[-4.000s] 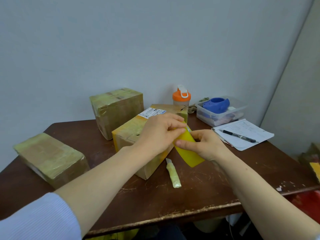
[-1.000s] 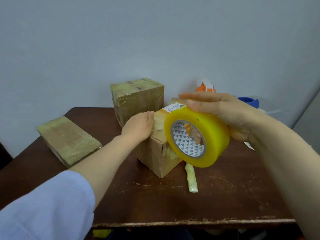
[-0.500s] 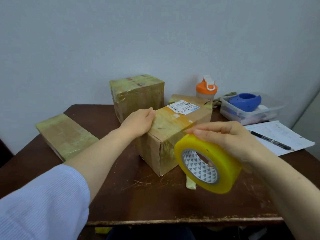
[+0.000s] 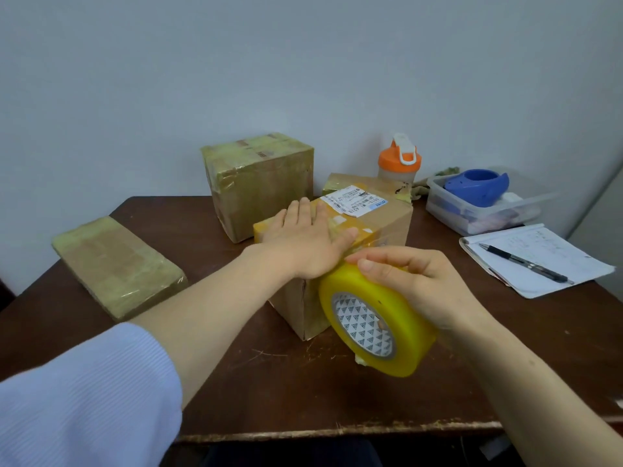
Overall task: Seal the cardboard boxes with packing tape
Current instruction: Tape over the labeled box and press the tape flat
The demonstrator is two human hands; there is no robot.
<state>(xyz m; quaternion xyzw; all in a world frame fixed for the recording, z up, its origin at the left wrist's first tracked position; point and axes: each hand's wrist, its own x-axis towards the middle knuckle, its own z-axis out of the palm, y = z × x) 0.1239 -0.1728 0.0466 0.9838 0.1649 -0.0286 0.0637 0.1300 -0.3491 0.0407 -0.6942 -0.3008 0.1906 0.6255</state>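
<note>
Head: left hand [image 4: 305, 239] flat, pressing box [image 4: 381, 230]; right hand [image 4: 418, 284] gripping tape roll [image 4: 374, 318]

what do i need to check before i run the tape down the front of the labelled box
1. Left grip lies flat on top of the brown cardboard box with the white label, holding it down: ok.
2. Right grip curls over the rim of the yellow roll of packing tape: ok.
3. Stretch between box top and roll pulled taut: cannot tell, the clear film is too hard to trace.
4. Dark wooden table bare in front of the box's near corner: ok.
5. Flat tape-wrapped cardboard box lies apart on the left, out of the roll's way: ok.
</note>
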